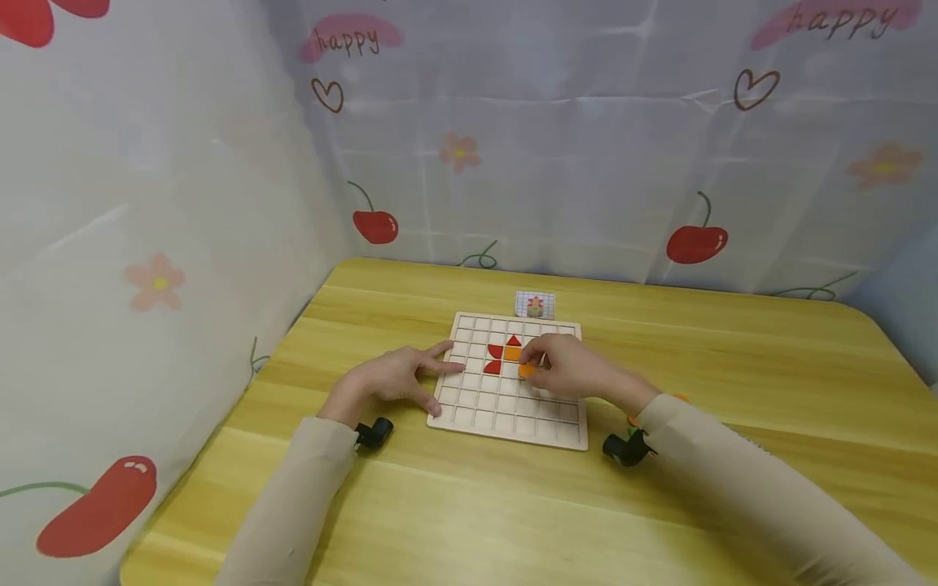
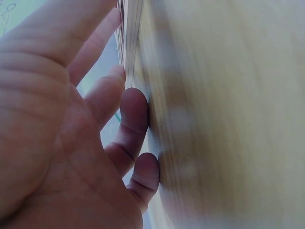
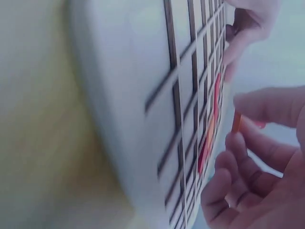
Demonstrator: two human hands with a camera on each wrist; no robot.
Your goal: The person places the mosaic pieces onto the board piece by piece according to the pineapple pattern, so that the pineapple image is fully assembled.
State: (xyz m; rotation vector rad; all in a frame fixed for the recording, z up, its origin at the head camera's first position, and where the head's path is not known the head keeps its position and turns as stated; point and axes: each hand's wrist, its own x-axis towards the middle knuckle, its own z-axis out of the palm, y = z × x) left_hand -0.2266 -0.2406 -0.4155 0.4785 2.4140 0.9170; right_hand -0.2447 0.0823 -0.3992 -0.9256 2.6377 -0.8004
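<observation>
A pale wooden grid board (image 1: 476, 419) lies on the table. Near its middle sit a red triangle (image 1: 514, 341), an orange square piece (image 1: 512, 353) and two red curved-edged pieces (image 1: 493, 368). Over the board, just right of these, my right hand (image 1: 575, 366) pinches an orange piece (image 3: 236, 121) between thumb and fingers; its full outline is partly covered. My left hand (image 1: 396, 374) rests with spread fingers at the board's left edge, the thumb by the near left corner. In the left wrist view, two of its fingers (image 2: 134, 109) bend down to the tabletop.
A small printed card (image 1: 535, 305) with a gridded figure lies behind the board. Orange and green pieces (image 1: 633, 425) show partly beside the right sleeve. Black wrist cameras (image 1: 627, 448) hang under both wrists. A patterned curtain (image 1: 528, 163) stands along the table's far edge.
</observation>
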